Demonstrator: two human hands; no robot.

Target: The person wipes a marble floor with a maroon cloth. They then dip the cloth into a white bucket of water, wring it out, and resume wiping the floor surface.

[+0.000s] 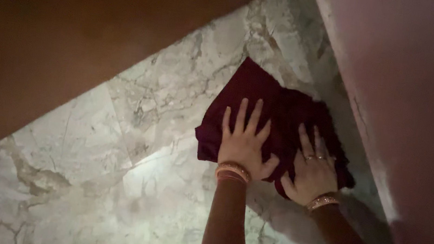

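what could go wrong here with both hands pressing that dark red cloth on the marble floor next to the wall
The cloth is bunched and folded, so it may wipe unevenly or slide out from under the flat left hand and right hand. The right hand sits close to the wall, so knuckles or bangles might scrape it. The floor is dimly lit; dirt could be missed.

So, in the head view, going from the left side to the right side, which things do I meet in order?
Dark brown surface → marble floor → left hand on the dark red cloth → right hand on the same cloth → pinkish wall.
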